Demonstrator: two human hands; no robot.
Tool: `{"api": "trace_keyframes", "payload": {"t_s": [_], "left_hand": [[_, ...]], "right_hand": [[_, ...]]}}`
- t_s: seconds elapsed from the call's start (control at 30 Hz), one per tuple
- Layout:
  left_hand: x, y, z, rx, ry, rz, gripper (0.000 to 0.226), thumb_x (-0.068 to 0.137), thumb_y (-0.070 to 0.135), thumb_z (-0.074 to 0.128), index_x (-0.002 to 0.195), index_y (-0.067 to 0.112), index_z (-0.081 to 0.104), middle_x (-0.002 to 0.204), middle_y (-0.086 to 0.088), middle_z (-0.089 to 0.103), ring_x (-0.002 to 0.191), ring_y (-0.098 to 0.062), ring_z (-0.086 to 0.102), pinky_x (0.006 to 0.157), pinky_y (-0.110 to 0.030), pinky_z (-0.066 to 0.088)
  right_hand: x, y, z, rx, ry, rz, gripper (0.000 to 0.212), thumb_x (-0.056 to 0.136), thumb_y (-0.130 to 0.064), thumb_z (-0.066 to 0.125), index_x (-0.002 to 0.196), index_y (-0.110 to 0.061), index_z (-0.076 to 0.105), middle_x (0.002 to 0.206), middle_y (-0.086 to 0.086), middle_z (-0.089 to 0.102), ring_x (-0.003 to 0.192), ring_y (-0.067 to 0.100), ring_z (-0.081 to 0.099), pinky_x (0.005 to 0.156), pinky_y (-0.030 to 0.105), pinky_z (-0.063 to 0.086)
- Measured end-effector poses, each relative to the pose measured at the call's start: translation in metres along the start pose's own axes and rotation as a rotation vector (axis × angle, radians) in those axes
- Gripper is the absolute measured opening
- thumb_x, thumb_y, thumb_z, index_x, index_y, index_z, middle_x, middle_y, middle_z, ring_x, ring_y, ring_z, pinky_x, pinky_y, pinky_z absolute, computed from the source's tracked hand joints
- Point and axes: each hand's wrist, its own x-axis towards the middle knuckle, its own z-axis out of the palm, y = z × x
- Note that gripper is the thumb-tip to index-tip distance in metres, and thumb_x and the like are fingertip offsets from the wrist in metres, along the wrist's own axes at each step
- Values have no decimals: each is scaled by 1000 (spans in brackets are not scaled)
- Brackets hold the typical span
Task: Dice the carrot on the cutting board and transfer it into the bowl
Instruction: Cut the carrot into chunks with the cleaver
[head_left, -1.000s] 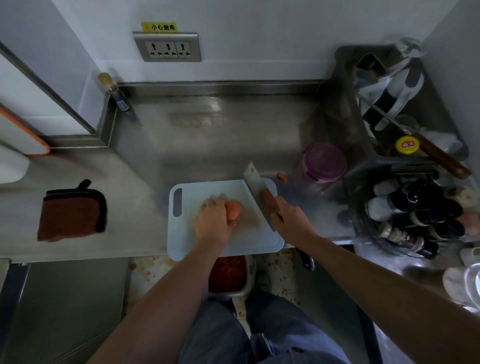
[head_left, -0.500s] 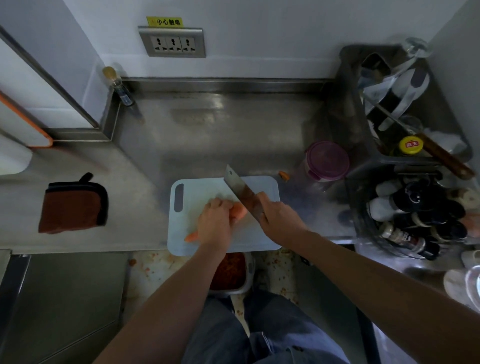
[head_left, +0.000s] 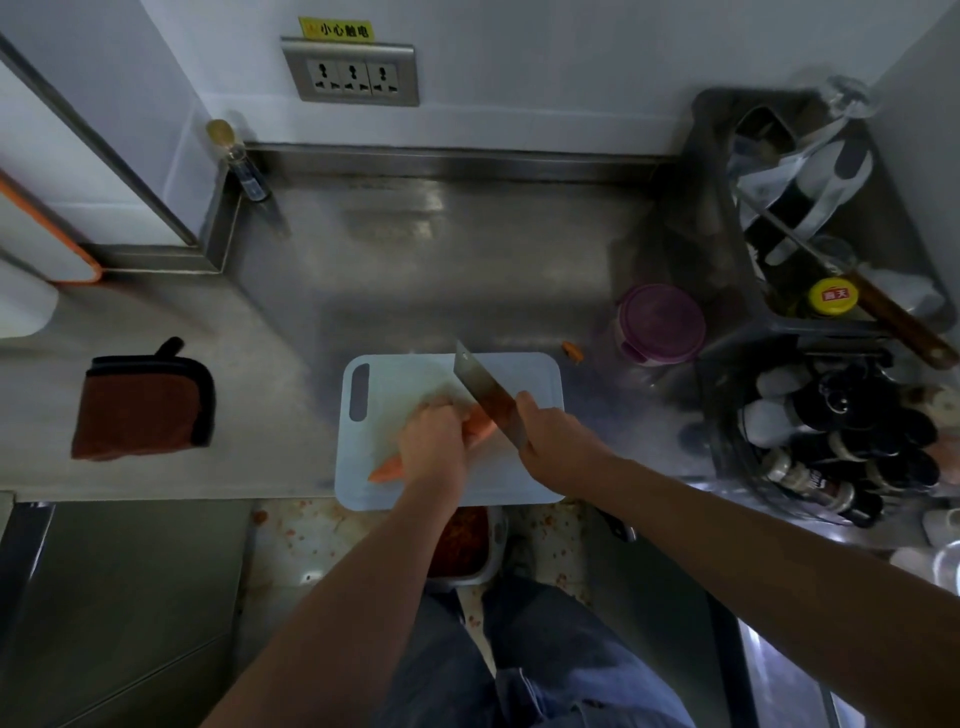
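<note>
A steel counter (head_left: 467, 260) fills most of the view, running back to a white wall that carries a triple socket panel (head_left: 350, 73). At the right a dark dish rack (head_left: 727, 208) holds utensils, a yellow-capped jar (head_left: 831, 296) and a long wooden handle (head_left: 904, 327). Nearer the person, a wire basket (head_left: 727, 457) is packed with dark bottles. The pale cutting board (head_left: 395, 379) lies at the counter's near edge and overhangs it slightly. Well to its left lies a folded brown cloth (head_left: 140, 405) with black trim. A purple-lidded tub (head_left: 662, 322) stands off the board's far right corner; its contents are hidden.

Below the board's near edge sits the bowl (head_left: 496, 556), pale-rimmed and filled with orange-red bits, with the left forearm covering part of it. More orange specks dot the floor around it.

The right hand (head_left: 550, 436) is wrapped around the handle of a cleaver (head_left: 483, 395). The blade slants up to the left across the board, just beside the thick end of the carrot (head_left: 480, 428). Whether the edge has entered it cannot be told. The left hand (head_left: 434, 447) curls over the carrot's middle and holds it against the board, hiding most of it. The thin tip pokes out at the lower left.

A small cork-topped bottle (head_left: 239, 156) stands in the back left corner. One carrot scrap (head_left: 571, 351) lies on the steel between the board and the tub
</note>
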Motion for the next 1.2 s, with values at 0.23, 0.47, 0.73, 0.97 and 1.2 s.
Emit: {"api": "trace_keyframes", "payload": {"t_s": [0.23,0.47,0.73,0.97,1.2], "left_hand": [[0,0,0,7,-9,-22,10,88,28,64,96,24,68,95,4,61,97,-17,56,77,-28,42],[-1,2,-7,10,-41,-29,6,90,18,59,93,21,62,94,2,59,94,-18,57,74,-27,38],[-1,-1,-9,-55,-76,-18,31,91,14,59,120,24,64,111,-2,64,104,-20,58,83,-28,42],[-3,0,-12,-68,-42,-35,30,90,18,62,119,25,66,108,-1,66,102,-19,59,83,-28,43],[-1,0,-12,-42,-43,-17,29,90,17,62,117,25,66,109,1,65,102,-18,59,80,-25,41]], "right_hand": [[5,-7,16,-16,-12,93,40,93,-8,43,129,-13,27,93,10,57,80,28,59,69,43,53],[10,-10,22,-1,21,53,23,95,-5,39,116,-12,32,91,9,57,84,31,61,70,43,50],[8,0,0,42,179,-23,69,97,-12,41,153,-28,4,61,-2,45,50,19,44,48,30,34],[-3,-3,-4,-29,83,-31,80,97,-14,44,152,-34,-10,68,2,49,57,18,47,54,35,40],[-4,-9,-5,-65,64,-21,83,95,-12,43,152,-35,-13,67,-1,44,56,15,43,52,31,35]]}}
